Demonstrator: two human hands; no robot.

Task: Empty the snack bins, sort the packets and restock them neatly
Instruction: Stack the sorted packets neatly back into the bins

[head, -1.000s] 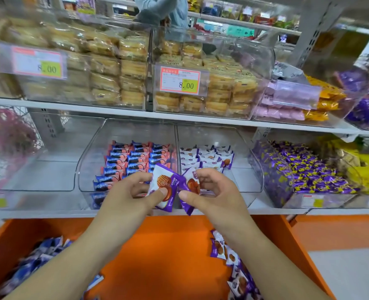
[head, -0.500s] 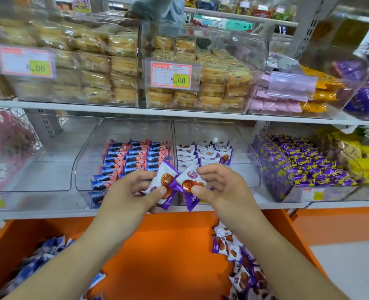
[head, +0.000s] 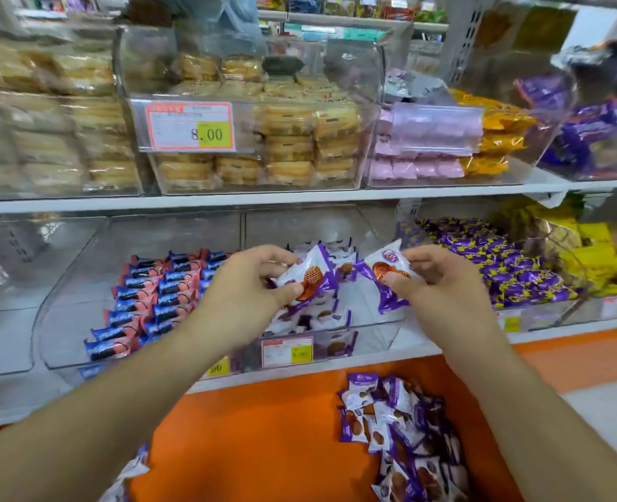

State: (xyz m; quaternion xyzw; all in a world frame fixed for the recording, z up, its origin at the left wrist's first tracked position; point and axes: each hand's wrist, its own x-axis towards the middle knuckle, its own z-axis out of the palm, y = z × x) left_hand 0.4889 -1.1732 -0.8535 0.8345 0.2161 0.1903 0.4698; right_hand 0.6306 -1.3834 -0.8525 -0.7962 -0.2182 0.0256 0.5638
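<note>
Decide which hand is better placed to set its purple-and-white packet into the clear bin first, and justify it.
Probably the left. The left hand holds its packet directly above the rows in the bin; the right hand holds its packet nearer the bin's right wall.

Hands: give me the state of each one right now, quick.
Left hand: pinches a white-and-purple biscuit packet.
Right hand: pinches a second white-and-purple biscuit packet.
</note>
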